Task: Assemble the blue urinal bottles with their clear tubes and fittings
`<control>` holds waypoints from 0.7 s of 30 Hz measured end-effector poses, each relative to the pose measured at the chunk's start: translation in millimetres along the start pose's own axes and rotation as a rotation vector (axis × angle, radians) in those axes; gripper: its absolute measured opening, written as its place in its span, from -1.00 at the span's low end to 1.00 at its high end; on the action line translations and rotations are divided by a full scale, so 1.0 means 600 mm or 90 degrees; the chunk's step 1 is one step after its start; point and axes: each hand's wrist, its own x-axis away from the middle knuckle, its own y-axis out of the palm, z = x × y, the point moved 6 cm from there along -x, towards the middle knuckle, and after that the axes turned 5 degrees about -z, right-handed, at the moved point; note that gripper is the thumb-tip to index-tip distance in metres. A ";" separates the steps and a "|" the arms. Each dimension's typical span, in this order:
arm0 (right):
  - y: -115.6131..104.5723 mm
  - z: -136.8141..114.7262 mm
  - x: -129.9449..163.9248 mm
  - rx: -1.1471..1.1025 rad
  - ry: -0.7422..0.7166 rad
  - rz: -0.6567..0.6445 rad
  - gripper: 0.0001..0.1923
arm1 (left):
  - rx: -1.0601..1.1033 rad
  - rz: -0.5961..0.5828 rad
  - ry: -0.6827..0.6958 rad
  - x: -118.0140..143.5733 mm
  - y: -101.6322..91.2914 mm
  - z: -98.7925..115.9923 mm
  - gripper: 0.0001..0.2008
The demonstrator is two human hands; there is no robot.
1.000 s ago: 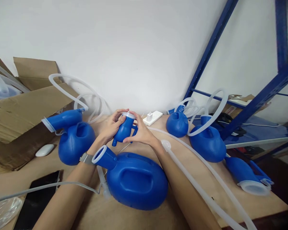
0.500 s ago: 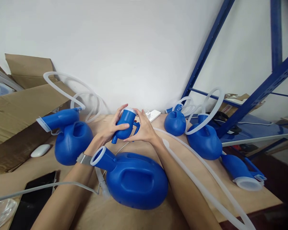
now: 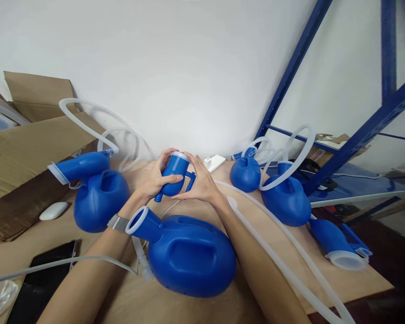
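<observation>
Both hands hold a small blue plastic funnel piece (image 3: 174,174) with a white rim and a short nozzle, raised above the wooden table (image 3: 202,310). My left hand (image 3: 155,179) wraps its body from the left, thumb across the front. My right hand (image 3: 200,183) pinches the blue handle on its right side. Just in front of my arms lies a large blue plastic bottle (image 3: 185,252) with a white-rimmed neck pointing up left. A watch sits on my left wrist.
Another blue bottle (image 3: 97,198) with an attached funnel stands at left; two more (image 3: 245,173) (image 3: 286,200) and a loose funnel (image 3: 337,245) lie at right. Clear tubes (image 3: 290,265) cross the table. A phone (image 3: 43,279), a white mouse (image 3: 53,210), cardboard boxes (image 3: 27,148) and a blue rack (image 3: 354,139) surround the area.
The funnel piece has tilted slightly in my hands and my left thumb has shifted across its front. The view has drifted a little.
</observation>
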 end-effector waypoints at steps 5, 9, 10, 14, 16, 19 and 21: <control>0.008 0.015 0.002 -0.097 0.020 0.015 0.58 | 0.032 0.056 -0.001 -0.005 -0.012 -0.013 -0.16; 0.012 0.036 0.001 -0.257 0.081 0.000 0.51 | 0.137 0.113 -0.022 -0.002 -0.023 -0.026 -0.12; 0.014 0.040 -0.001 -0.303 0.100 -0.013 0.33 | 0.157 0.115 -0.031 -0.001 -0.024 -0.027 -0.11; 0.011 0.053 -0.005 -0.472 0.173 0.000 -0.25 | 0.186 0.071 -0.055 0.002 -0.024 -0.022 -0.09; 0.008 0.054 -0.007 -0.523 0.186 0.005 -0.33 | 0.191 0.044 -0.055 0.003 -0.024 -0.017 -0.09; 0.004 0.049 -0.007 -0.565 0.168 -0.005 -0.34 | 0.199 0.021 -0.055 0.006 -0.024 -0.014 -0.08; 0.004 0.043 -0.007 -0.578 0.147 -0.021 -0.30 | 0.211 0.003 -0.055 0.006 -0.023 -0.016 -0.08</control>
